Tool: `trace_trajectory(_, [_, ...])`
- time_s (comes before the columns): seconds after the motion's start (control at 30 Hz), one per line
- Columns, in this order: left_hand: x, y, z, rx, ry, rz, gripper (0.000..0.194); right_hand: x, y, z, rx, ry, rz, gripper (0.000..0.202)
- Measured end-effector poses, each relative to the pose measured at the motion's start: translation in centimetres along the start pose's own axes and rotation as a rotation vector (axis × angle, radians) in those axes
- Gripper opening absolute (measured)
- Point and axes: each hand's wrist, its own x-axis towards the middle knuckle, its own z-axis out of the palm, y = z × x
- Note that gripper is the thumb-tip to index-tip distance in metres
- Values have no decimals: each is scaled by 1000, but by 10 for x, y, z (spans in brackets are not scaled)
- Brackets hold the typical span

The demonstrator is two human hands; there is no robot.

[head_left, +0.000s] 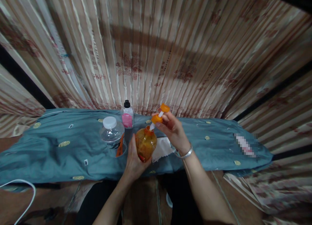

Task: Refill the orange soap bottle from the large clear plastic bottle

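Observation:
My left hand (pixel 136 163) is wrapped round a see-through amber bottle (pixel 145 143), which tilts a little above the cloth. In my right hand (pixel 173 131) is an orange and white pump top (pixel 157 118), gripped by its collar. Its white lower part is at the bottle's mouth; I cannot tell how far inside it reaches. To the left stands a clear jar (pixel 112 133) with a white lid and an orange and black label. Behind it is a clear bottle (pixel 127 116) with a black cap and pink label. A white cloth or tissue (pixel 162 148) lies beneath my right wrist.
A teal patterned cloth (pixel 80 137) covers the narrow table. Striped curtains (pixel 146 56) hang right behind it and at both sides. A blurred-out item (pixel 245 145) lies near the right end. A white cable (pixel 31 186) loops at lower left.

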Motion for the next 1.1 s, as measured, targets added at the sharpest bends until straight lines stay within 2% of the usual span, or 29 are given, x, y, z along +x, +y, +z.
trace_trajectory(0.1, [0, 0, 0, 3, -6, 1, 120, 2, -17, -7, -82, 45, -62, 44])
trace_trajectory(0.27, [0, 3, 1, 6, -15, 3, 120, 1, -38, -21, -240, 137, -176, 30])
trace_trajectory(0.4, [-1, 3, 1, 9, -18, 12, 120, 4, -42, -34, -269, 221, -151, 42])
trace_trajectory(0.5, [-1, 3, 1, 12, -25, 9, 120, 5, -43, -48, -219, 324, -142, 42])
trace_trajectory(0.7, [-1, 0, -1, 15, -23, -18, 120, -2, -66, -93, -47, 671, -308, 27])
trace_trajectory(0.83, [0, -1, -2, 29, -13, -25, 117, -12, -74, -143, -69, 873, -486, 20])
trace_trajectory(0.9, [0, -2, -2, 44, -5, -22, 118, -11, -64, -174, -206, 881, -490, 16])
trace_trajectory(0.97, [0, -4, -2, 57, 5, -10, 120, -2, -41, -204, -446, 869, -514, 25])
trace_trajectory(1.03, [-1, -5, -2, 71, 20, 11, 121, 14, -6, -224, -840, 735, -449, 37])
trace_trajectory(1.1, [-2, -6, -2, 92, 35, 29, 120, 30, 35, -232, -998, 597, -366, 42])
